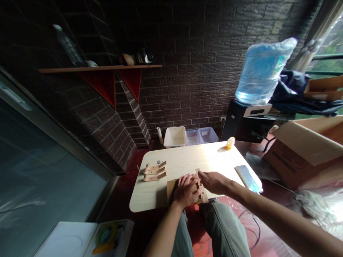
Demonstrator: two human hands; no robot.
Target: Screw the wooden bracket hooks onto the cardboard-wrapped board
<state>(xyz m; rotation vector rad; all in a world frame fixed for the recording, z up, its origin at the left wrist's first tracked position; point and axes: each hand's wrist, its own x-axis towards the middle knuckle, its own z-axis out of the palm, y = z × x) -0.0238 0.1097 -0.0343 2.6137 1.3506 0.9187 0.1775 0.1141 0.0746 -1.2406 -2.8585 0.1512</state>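
My left hand (186, 191) is wrapped over a brown wooden block piece (171, 187) at the table's front edge. Close against its right side, my right hand (211, 181) has its fingers closed by a light wooden strip (204, 197) with a hole in it; what lies between those fingers is hidden. Several bracket-shaped wooden parts (155, 176) lie at the left of the pale table (150, 203). Behind them is a small pile of dark screws or nails (158, 162).
A small yellow-capped bottle (229, 143) stands at the table's back right, and a phone-like flat object (249, 177) lies at the right edge. Beyond the table are a white bin (175, 137) and clear bins (207, 135). An open cardboard box (297, 160) stands right.
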